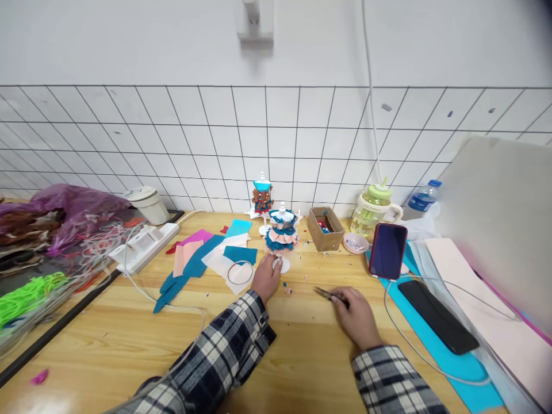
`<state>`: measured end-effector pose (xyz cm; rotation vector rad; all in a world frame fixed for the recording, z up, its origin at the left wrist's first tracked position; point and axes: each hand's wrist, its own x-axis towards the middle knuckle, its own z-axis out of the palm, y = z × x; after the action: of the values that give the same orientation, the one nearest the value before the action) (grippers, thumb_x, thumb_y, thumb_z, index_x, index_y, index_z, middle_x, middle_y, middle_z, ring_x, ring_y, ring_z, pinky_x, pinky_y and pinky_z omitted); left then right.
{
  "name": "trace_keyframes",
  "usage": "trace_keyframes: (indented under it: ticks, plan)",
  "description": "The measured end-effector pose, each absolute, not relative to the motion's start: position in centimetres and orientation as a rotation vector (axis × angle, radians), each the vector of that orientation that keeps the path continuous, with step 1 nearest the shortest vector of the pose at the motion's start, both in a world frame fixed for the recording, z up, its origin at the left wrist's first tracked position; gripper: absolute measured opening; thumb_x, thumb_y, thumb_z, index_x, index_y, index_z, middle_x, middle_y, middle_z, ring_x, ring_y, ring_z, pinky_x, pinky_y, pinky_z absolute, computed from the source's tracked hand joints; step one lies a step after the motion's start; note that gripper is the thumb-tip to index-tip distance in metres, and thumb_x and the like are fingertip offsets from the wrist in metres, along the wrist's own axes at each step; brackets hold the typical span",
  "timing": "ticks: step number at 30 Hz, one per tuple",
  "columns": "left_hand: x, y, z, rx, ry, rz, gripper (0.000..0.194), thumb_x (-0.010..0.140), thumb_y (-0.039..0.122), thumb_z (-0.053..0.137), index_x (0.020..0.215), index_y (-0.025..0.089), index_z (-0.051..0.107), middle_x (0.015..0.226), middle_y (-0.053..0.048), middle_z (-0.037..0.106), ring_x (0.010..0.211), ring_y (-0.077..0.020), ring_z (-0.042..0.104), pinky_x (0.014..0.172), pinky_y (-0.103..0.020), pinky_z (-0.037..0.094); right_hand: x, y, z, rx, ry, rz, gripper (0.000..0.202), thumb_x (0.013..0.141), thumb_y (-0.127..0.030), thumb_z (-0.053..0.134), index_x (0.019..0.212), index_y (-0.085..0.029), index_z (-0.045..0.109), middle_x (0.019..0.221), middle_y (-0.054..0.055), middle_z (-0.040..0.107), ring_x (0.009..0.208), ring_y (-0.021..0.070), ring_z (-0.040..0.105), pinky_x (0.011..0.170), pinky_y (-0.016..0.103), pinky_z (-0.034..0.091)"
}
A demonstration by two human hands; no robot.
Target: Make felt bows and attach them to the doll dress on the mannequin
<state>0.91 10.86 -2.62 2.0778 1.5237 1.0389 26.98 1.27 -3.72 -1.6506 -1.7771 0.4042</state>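
A small white dress form (282,233) stands upright on the wooden table, dressed in ruffled teal and peach paper or cloth. My left hand (266,280) is closed at its white stand, thumb and fingers by the round base. My right hand (359,316) grips a small pair of scissors (326,294) by the handles; the blades point left, low over the table. Behind the first, a second dress form (262,198) wears a blue top and brown and red layers. Tiny teal and peach scraps (287,290) lie between my hands.
Left of the forms lie cut sheets (190,267) and a ring (240,273). Farther left are a power strip (144,248), a lidded cup (149,205) and bundled cords. On the right stand a cardboard box (326,234), a pink dish (356,243), a bottle (374,210) and a phone (388,251).
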Motion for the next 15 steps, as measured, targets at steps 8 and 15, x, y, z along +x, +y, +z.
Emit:
trace_keyframes:
  ticks: [8,15]
  plan:
    - [-0.2,9.6,-3.0,2.224,1.570,0.865,0.044,0.085,0.024,0.051,0.128,0.015,0.047,0.111,-0.011,0.061,0.108,-0.0248,0.051,0.095,-0.040,0.039,24.2,3.2,-1.4,-1.632,-1.843,-0.008,0.032,0.087,-0.021,0.040,0.113,-0.015,0.058,0.116,0.012,0.057,0.110,0.0246,0.049,0.098,0.041,0.038]
    - [0.4,9.6,-3.0,2.286,1.714,0.735,0.037,0.085,0.022,0.050,0.121,0.020,0.053,0.109,-0.010,0.055,0.107,-0.0251,0.047,0.094,-0.041,0.034,17.1,14.7,-0.7,-1.669,-2.067,0.126,0.057,0.080,-0.009,0.038,0.137,-0.004,0.037,0.141,0.019,0.039,0.131,0.0245,0.034,0.109,0.039,0.027]
